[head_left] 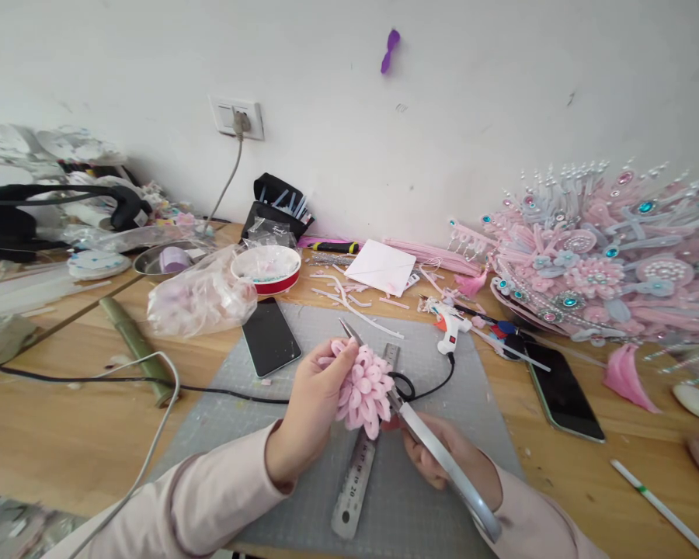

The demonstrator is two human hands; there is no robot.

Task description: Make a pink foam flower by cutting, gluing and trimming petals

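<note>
My left hand point(318, 396) pinches a fluffy pink flower point(366, 388) with many looped petals, between thumb and fingers, above the grey cutting mat. In my right hand point(448, 450) are what look like long-nose pliers point(443, 454) with a thick, curved silver-grey handle. Their slim metal jaws pass behind the flower, and the pointed tips show beyond my left thumb. What the jaws touch is hidden by the petals. Below the flower a steel ruler point(352, 485) lies slantwise on the cutting mat point(233, 450).
A white glue gun point(451, 326) and its black cord lie right of the flower. Phones lie at left point(271, 338) and right point(565, 388). Behind stand a red-white bowl point(276, 286) and plastic bag point(201, 299). Decorated pink headpieces point(594, 264) fill the right. A pale cable point(172, 404) crosses my left sleeve.
</note>
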